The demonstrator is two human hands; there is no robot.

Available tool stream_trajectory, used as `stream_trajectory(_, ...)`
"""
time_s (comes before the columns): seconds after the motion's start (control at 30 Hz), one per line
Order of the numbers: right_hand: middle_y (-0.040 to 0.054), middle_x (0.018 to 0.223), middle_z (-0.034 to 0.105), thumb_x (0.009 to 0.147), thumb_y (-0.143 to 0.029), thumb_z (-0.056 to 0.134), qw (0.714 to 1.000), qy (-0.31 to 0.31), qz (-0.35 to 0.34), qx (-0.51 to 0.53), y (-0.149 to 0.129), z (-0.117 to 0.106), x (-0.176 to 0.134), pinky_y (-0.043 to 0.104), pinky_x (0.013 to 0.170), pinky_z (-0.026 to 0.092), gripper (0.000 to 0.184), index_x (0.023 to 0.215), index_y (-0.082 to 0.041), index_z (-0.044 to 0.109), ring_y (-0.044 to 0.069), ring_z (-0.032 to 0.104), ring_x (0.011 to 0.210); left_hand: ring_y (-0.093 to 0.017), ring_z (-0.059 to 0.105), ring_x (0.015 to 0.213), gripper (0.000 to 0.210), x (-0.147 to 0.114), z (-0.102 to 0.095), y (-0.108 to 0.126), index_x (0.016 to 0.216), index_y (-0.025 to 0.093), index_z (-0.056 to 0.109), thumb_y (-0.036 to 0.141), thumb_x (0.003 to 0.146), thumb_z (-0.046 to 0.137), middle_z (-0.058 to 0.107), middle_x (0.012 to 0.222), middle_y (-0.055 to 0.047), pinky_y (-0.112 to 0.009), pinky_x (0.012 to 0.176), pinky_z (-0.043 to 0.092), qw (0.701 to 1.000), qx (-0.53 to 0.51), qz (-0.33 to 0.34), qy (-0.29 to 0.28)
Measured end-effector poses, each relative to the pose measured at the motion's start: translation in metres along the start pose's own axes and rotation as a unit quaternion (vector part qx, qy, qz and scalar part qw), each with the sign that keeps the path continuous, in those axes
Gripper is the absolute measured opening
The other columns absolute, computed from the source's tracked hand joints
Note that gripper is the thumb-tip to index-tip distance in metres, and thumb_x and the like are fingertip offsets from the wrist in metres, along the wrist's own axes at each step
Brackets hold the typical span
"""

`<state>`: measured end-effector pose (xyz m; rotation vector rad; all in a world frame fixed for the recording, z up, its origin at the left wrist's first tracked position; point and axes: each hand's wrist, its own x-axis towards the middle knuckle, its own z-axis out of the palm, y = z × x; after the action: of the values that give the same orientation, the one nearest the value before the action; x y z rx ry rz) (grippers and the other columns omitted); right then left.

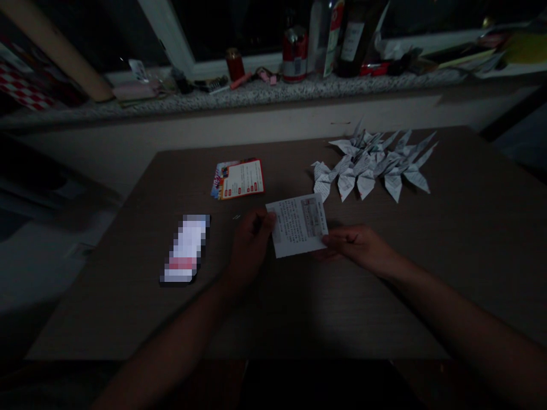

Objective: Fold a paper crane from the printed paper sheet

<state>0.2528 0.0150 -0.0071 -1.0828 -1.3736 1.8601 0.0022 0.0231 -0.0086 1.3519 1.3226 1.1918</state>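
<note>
A roughly square sheet of printed paper (298,228), with dark text and a small grey picture, is held up over the table between my two hands. My left hand (252,242) pinches its left edge, thumb on top. At the right edge, my right hand (354,245) grips the lower corner between thumb and fingers. Just beyond the sheet stand several folded paper cranes (367,165), bunched together and made from similar printed paper. Left of them lies a small stack of printed cards or leaflets (241,179) with a red border.
On the left of the wooden table (273,319) lies a lit phone (186,249), its screen blurred. Behind the table, a speckled stone windowsill (252,97) carries a red can (294,54), bottles (352,42), a small jar (235,64) and assorted clutter. The room is dim.
</note>
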Motion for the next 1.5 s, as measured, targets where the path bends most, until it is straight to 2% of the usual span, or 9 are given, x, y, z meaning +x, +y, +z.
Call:
stream_trajectory(0.33, 0.0097, 0.093, 0.082, 0.085, -0.059, 0.076, 1.000, 0.008, 0.003, -0.003, 0.003, -0.003, 0.002, 0.038, 0.081, 0.066, 0.044, 0.095, -0.016, 0.077, 0.021, 0.079, 0.085, -0.018, 0.065, 0.080, 0.029, -0.001, 0.001, 0.008, 0.087, 0.020, 0.062, 0.046, 0.099, 0.060, 0.066, 0.086, -0.003, -0.030, 0.069, 0.053, 0.999, 0.031, 0.007, 0.005)
stream_trajectory(0.5, 0.0070, 0.092, 0.078, 0.093, -0.056, 0.067, 0.993, 0.074, -0.050, -0.081, 0.003, -0.008, 0.004, 0.034, 0.068, 0.064, 0.043, 0.116, -0.020, 0.071, 0.020, 0.076, 0.076, -0.018, 0.065, 0.078, 0.026, 0.001, -0.001, 0.008, 0.085, 0.021, 0.063, 0.042, 0.100, 0.059, 0.067, 0.083, -0.002, -0.030, 0.070, 0.052, 0.996, 0.080, 0.022, -0.022)
stream_trajectory(0.6, 0.0098, 0.101, 0.077, 0.097, -0.050, 0.063, 0.961, 0.160, -0.135, -0.183, 0.002, -0.011, 0.005, 0.041, 0.077, 0.063, 0.041, 0.126, -0.021, 0.067, 0.024, 0.075, 0.087, -0.019, 0.066, 0.078, 0.025, 0.002, -0.001, 0.005, 0.085, 0.022, 0.065, 0.041, 0.100, 0.059, 0.069, 0.083, -0.002, -0.031, 0.070, 0.051, 0.991, 0.121, 0.022, -0.052)
stream_trajectory(0.7, 0.0151, 0.131, 0.070, 0.098, -0.042, 0.061, 0.889, 0.215, -0.212, -0.343, 0.004, -0.009, 0.005, 0.055, 0.103, 0.054, 0.046, 0.140, -0.023, 0.059, 0.032, 0.068, 0.118, -0.021, 0.067, 0.076, 0.026, 0.003, 0.001, 0.000, 0.086, 0.022, 0.067, 0.043, 0.099, 0.059, 0.071, 0.082, -0.002, -0.032, 0.069, 0.050, 0.982, 0.174, 0.028, -0.072)
stream_trajectory(0.77, 0.0160, 0.152, 0.057, 0.100, -0.038, 0.057, 0.848, 0.181, -0.234, -0.439, 0.008, -0.002, 0.005, 0.060, 0.115, 0.044, 0.055, 0.153, -0.023, 0.048, 0.035, 0.054, 0.139, -0.021, 0.066, 0.073, 0.026, 0.004, 0.003, -0.003, 0.086, 0.023, 0.068, 0.043, 0.099, 0.059, 0.071, 0.081, -0.002, -0.033, 0.067, 0.049, 0.973, 0.216, 0.032, -0.076)
stream_trajectory(0.87, 0.0179, 0.166, 0.037, 0.103, -0.033, 0.050, 0.819, 0.103, -0.240, -0.512, 0.019, 0.010, 0.008, 0.057, 0.124, 0.033, 0.067, 0.165, -0.019, 0.028, 0.032, 0.036, 0.154, -0.021, 0.065, 0.069, 0.023, 0.007, 0.004, -0.009, 0.086, 0.022, 0.069, 0.041, 0.098, 0.060, 0.070, 0.079, -0.003, -0.032, 0.066, 0.047, 0.961, 0.261, 0.044, -0.077)
stream_trajectory(1.0, 0.0177, 0.169, 0.032, 0.105, -0.030, 0.047, 0.782, 0.071, -0.241, -0.571, 0.036, 0.019, 0.014, 0.056, 0.127, 0.027, 0.069, 0.167, -0.018, 0.019, 0.029, 0.028, 0.157, -0.021, 0.066, 0.070, 0.023, 0.010, 0.005, -0.014, 0.088, 0.022, 0.069, 0.039, 0.099, 0.058, 0.071, 0.080, -0.003, -0.032, 0.066, 0.046, 0.950, 0.294, 0.058, -0.091)
stream_trajectory(1.3, 0.0181, 0.168, 0.033, 0.105, -0.032, 0.047, 0.744, 0.060, -0.220, -0.628, 0.043, 0.018, 0.017, 0.054, 0.128, 0.027, 0.062, 0.162, -0.010, 0.033, 0.029, 0.028, 0.157, -0.021, 0.066, 0.080, 0.023, 0.008, 0.005, -0.006, 0.095, 0.018, 0.065, 0.034, 0.104, 0.052, 0.070, 0.090, -0.005, -0.032, 0.073, 0.049, 0.879, 0.452, 0.072, -0.131)
stream_trajectory(1.5, 0.0196, 0.167, 0.033, 0.105, -0.032, 0.046, 0.736, 0.060, -0.221, -0.637, 0.040, 0.017, 0.018, 0.055, 0.127, 0.028, 0.060, 0.159, -0.007, 0.037, 0.030, 0.029, 0.156, -0.029, 0.061, 0.121, 0.033, 0.003, 0.007, -0.009, 0.131, 0.011, 0.058, 0.030, 0.104, 0.053, 0.064, 0.131, -0.016, -0.041, 0.102, 0.051, 0.826, 0.520, 0.192, -0.105)
